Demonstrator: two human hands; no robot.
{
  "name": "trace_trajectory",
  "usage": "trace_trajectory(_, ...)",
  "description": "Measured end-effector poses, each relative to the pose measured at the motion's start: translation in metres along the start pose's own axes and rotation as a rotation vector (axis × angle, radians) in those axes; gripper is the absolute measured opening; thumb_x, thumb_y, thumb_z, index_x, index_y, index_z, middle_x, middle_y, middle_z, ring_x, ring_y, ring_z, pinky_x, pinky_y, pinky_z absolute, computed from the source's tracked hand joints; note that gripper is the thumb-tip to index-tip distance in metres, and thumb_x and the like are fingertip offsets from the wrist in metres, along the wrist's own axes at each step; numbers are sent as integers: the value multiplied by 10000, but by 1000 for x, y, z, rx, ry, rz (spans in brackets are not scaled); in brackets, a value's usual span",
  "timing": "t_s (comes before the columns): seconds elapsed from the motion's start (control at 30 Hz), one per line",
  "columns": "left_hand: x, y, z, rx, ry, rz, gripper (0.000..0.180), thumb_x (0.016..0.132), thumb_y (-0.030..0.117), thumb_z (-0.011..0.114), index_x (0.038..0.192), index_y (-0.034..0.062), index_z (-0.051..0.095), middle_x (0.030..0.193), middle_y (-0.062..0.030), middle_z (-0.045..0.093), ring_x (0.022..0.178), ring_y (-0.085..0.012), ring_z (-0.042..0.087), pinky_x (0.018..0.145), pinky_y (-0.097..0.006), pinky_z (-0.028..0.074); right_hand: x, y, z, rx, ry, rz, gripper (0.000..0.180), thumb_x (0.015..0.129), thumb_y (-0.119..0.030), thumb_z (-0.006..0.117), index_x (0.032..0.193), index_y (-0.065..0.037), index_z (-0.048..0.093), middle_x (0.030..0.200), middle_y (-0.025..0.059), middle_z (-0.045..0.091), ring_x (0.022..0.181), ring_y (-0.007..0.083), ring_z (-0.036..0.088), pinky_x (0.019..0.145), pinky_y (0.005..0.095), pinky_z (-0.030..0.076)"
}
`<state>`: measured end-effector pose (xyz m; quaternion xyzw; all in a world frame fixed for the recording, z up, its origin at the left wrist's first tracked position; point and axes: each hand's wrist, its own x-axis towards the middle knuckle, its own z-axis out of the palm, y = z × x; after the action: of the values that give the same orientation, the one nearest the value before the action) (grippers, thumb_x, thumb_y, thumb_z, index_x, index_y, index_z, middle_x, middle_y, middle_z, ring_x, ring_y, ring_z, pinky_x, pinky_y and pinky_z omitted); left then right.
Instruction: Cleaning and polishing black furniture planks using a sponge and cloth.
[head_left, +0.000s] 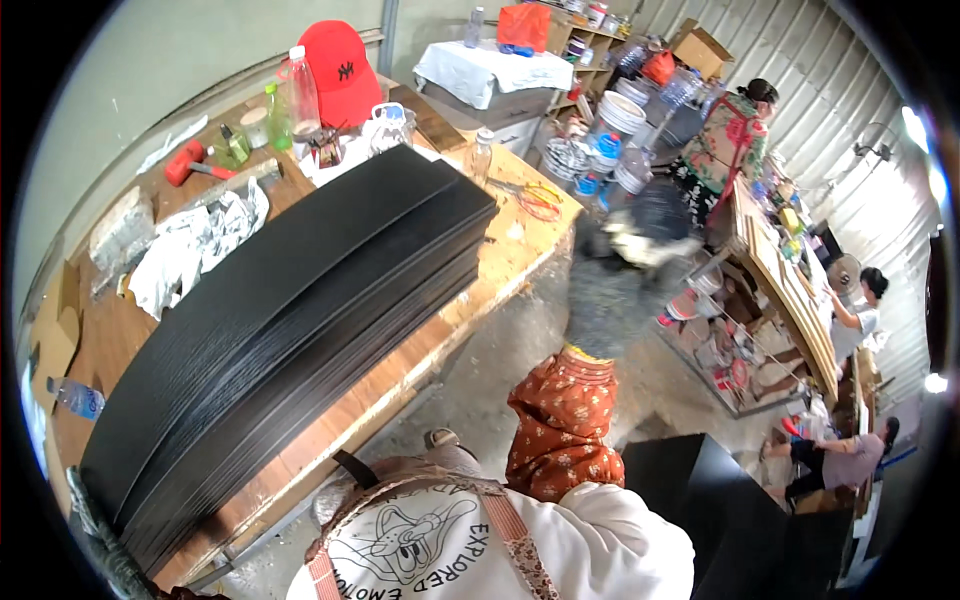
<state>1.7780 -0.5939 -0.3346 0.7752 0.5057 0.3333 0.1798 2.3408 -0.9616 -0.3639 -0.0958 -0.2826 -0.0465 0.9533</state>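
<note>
Workshop with wooden workbench (pixel 500 250) at left | tall stack of black sheets (pixel 290 310) lies across bench | right hand (pixel 630 260), gloved and blurred, raised right of the stack's far end, apart from it; grip cannot be told | left hand out of view | red cap (pixel 340 70) far behind stack

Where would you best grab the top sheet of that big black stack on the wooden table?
Probably at the near long edge of the black sheet stack, which overhangs the wooden table toward the person. Both hands spread wide: the sheets are long, thin and bowed, so they would sag.
</note>
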Motion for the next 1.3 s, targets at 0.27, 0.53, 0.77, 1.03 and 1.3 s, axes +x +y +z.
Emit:
trace_trajectory(0.27,-28,98,66,-275,25,-53,464,1004,238,396,1434,63,377,1451,-103,408,1328,-219,390,1114,-343,262,34,36,-102,-698,75,204,728,818,-27,687,1437,-53,305,1283,122,497,1131,213,533,954,327,470)
trace_trajectory(0.53,-66,178,106,-491,13,-177,467,998,229,419,1440,89,364,1453,-83,404,1316,-188,401,1074,-326,313,57,111,-153,-1153,-199,408,835,795,-192,748,1453,-54,251,1263,190,519,1111,300,575,906,391,489)
trace_trajectory(0.77,-94,195,87,-834,141,-238,474,993,222,438,1445,112,352,1455,-66,401,1305,-160,410,1039,-310,358,98,180,-140,-1665,-671,487,771,779,-293,719,1429,-173,322,1103,189,568,973,361,606,789,469,498)
trace_trajectory(1.03,-130,211,23,-1152,-60,120,434,985,194,468,1391,50,413,1314,-63,521,1146,-138,542,934,-280,452,118,311,-202,-1206,-1124,39,803,832,-246,669,1481,-90,224,1316,208,509,1132,315,558,973,365,430)
trace_trajectory(1.3,-33,341,142,-1339,-87,27,507,950,435,523,1287,57,499,1219,-108,582,1092,-221,574,933,-379,485,138,116,-34,-940,-554,350,437,895,-34,584,1322,-12,495,1195,101,603,1059,178,585,922,300,477)
